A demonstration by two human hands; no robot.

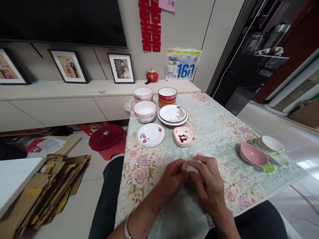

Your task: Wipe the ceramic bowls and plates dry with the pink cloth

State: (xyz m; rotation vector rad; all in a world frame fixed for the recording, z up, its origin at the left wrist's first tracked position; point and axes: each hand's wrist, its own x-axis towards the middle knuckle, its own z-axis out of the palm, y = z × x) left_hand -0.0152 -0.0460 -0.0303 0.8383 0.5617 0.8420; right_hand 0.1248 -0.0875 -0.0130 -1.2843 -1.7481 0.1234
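Here, lower centre, my left hand (170,177) and right hand (211,184) pinch crumpled pale-pink cloth (192,168), fingers (203,166) curled; upper-centre bag (183,66) reads "160".

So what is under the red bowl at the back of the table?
Orange bowls are stacked under the red bowl, with their outer sides showing. Their insides and the tablecloth beneath them are covered.
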